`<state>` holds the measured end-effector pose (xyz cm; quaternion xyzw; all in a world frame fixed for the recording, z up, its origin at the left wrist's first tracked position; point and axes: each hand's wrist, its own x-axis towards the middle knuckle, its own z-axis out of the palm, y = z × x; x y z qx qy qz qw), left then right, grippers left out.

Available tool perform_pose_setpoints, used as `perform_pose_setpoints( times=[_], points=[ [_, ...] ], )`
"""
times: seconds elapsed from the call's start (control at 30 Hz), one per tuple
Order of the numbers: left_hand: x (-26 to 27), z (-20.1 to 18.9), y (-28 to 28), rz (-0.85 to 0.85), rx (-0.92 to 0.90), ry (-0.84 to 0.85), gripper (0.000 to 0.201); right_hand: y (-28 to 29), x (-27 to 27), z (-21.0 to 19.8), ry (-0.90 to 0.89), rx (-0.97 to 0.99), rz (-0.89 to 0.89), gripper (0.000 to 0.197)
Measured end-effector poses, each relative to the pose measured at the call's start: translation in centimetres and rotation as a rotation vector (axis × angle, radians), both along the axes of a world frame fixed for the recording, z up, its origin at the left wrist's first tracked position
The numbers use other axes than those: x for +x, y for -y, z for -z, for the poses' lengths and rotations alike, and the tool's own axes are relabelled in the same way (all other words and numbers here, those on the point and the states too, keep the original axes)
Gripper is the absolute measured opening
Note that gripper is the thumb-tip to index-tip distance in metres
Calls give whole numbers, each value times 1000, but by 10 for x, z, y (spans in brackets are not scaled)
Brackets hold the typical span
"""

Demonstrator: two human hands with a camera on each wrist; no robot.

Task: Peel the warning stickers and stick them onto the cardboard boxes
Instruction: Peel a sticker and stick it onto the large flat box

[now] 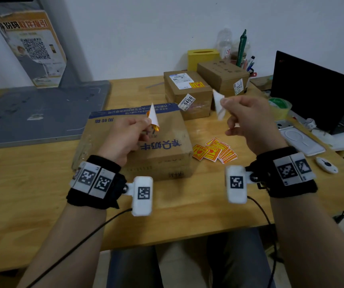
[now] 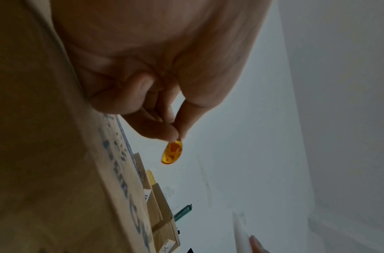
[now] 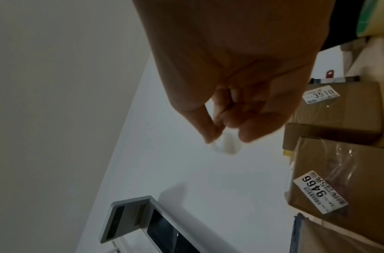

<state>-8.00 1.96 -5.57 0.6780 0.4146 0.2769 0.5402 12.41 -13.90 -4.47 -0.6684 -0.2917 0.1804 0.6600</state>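
Both forearms reach forward side by side, bare, each with a black band and white marker blocks at the wrist. The left hand (image 1: 125,136) is raised, knuckles up, its thumb and forefinger pressed together at the tips in a pinch while the other fingers curl into the palm. The right hand (image 1: 250,119) is held a little higher and well apart from the left, its thumb (image 3: 205,126) meeting the forefinger tip in a like pinch, the remaining fingers loosely bent beneath.
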Motion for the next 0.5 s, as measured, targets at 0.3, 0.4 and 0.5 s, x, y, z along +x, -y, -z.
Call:
perform_pose_setpoints(
  times=[0.3,0.4,0.5],
  points=[
    [5,-3,0,55,-51,74,16,-4,-5,8,-34,-5,4,9],
    [5,-4,2,63,-92,112,11,1,-2,7,-91,6,-4,8],
    [7,-7,9,62,-113,129,11,3,-1,9,-147,8,-27,8]
  ],
)
